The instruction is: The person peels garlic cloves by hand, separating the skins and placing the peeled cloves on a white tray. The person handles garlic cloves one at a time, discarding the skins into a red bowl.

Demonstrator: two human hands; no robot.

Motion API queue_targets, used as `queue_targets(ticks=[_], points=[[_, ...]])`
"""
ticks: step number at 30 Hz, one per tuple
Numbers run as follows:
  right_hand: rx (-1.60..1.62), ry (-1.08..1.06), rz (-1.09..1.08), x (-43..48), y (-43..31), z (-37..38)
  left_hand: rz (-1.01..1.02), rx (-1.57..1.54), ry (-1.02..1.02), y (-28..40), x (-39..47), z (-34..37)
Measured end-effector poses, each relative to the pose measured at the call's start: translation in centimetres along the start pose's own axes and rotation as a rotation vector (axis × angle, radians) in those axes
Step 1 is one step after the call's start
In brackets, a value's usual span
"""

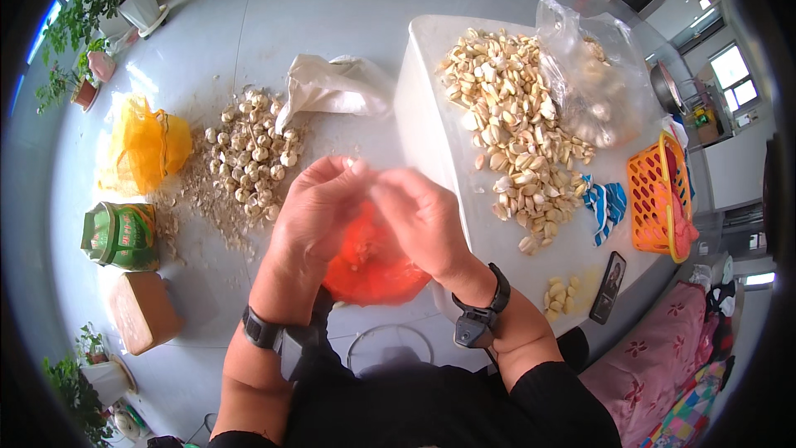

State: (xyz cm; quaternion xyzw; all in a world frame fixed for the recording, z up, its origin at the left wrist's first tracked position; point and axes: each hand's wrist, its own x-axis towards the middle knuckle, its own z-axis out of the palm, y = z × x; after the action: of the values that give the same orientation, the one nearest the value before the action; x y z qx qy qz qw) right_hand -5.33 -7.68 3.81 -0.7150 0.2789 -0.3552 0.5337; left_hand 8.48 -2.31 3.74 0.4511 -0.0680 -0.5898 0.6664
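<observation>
My left hand [317,205] and my right hand [423,211] are raised close together, their fingertips meeting and blurred by motion. A small pale spot shows at my left fingertips; whether it is a garlic clove or a nail is unclear. Below both hands lies a red plastic bag or basin [373,283], its contents hard to make out. To the right, a pile of unpeeled garlic cloves [510,99] spreads over a white table [429,74]. Several peeled cloves [561,295] lie near its front edge. Whole garlic bulbs [249,162] are heaped on the floor to the left.
A clear plastic bag [591,87], a blue-striped cloth [604,208], an orange basket [653,199] and a phone [607,288] are on the table. Across the floor stand a white sack [336,84], a yellow mesh bag [146,146], a green bag [121,233] and a brown block [144,311].
</observation>
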Motion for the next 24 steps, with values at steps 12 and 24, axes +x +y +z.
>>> queue_targets(ticks=[12,24], points=[[0.044,-0.082,0.106,-1.6,2.8,-1.4,-0.087,0.128,0.103,-1.6,-1.6,2.0],[-0.164,-0.201,-0.23,-0.3,2.1,-4.1,-0.173,-0.115,-0.185,-3.0,0.1,-1.0]])
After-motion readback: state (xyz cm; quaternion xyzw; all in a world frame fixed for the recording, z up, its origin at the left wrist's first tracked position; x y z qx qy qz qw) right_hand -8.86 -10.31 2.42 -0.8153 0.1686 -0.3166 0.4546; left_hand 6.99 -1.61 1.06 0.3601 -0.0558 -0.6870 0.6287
